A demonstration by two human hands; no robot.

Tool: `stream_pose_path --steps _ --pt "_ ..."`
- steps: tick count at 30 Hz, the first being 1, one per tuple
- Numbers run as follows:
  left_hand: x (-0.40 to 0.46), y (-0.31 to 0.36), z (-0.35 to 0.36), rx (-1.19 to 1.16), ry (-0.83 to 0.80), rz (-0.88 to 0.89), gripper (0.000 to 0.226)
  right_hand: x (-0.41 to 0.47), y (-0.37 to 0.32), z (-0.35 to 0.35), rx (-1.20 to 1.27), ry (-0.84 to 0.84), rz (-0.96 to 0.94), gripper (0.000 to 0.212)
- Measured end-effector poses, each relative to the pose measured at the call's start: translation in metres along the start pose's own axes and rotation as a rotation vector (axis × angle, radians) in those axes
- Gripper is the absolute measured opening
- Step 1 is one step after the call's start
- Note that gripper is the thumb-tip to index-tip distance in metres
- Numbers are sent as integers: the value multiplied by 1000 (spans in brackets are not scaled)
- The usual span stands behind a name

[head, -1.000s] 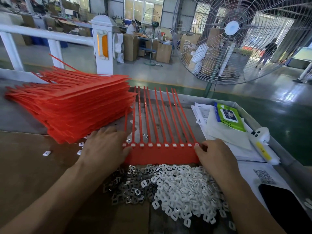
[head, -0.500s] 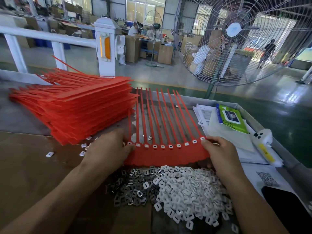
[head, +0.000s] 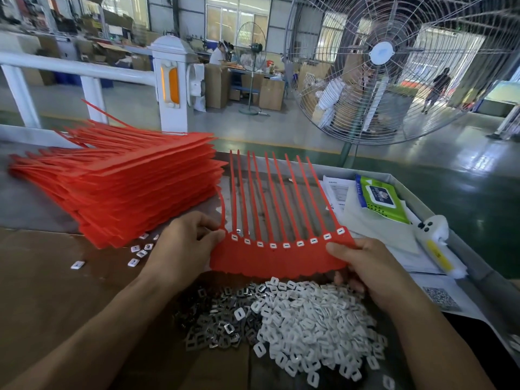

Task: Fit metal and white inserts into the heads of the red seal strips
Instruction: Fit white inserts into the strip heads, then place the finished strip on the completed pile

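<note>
Head view: both hands hold one red sheet [head: 277,258] of seal strips just above the bench, over the piles of inserts. The left hand [head: 183,246] pinches the sheet's left end, thumb on top near the first head. The right hand [head: 363,266] grips the right end, thumb on the upper face and fingers curled beneath. The sheet tilts, right end higher, and its thin tails fan away from the person. Along the band runs a row of heads [head: 286,245], each showing a white insert with a dark slot, so this sheet looks fully fitted.

Below lie the metal inserts [head: 219,319] on the left and the white inserts [head: 315,325] on the right, touching in one heap. A few loose white pieces [head: 139,253] sit beside the stack [head: 121,190] of red sheets at the left. Papers and a green wipes pack [head: 380,197] lie to the right.

The sheet looks light and flexible: the band sags slightly between the hands and the tails bend freely. It is best held by the flat band at both ends, away from the heads, since twisting might pop inserts loose. The tails would flop and tangle if grabbed. The inserts are small and probably slippery, suited to fingertip pinches.
</note>
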State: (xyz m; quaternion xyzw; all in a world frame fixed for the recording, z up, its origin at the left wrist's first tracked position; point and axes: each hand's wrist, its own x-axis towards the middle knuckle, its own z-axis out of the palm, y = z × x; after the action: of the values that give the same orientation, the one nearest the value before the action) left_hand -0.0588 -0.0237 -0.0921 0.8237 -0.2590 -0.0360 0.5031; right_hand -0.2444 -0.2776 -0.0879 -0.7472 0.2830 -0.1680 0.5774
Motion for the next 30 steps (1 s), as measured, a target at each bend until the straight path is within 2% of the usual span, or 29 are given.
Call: stream_pose_path --steps 5,9,15,23,30 --pt "-6 4 2 -21 -30 9 8 0 -1 -1 -13 116 -4 16" --pt "-9 6 4 -36 -190 2 28 1 -2 -4 3 232 2 15" --pt "-18 9 12 -76 -278 67 47 4 0 -11 55 424 61 15" --pt "-20 10 11 -99 -328 163 59 2 -1 -5 66 464 22 20" --pt "-24 15 12 -27 -261 277 54 0 -5 -4 62 486 22 20"
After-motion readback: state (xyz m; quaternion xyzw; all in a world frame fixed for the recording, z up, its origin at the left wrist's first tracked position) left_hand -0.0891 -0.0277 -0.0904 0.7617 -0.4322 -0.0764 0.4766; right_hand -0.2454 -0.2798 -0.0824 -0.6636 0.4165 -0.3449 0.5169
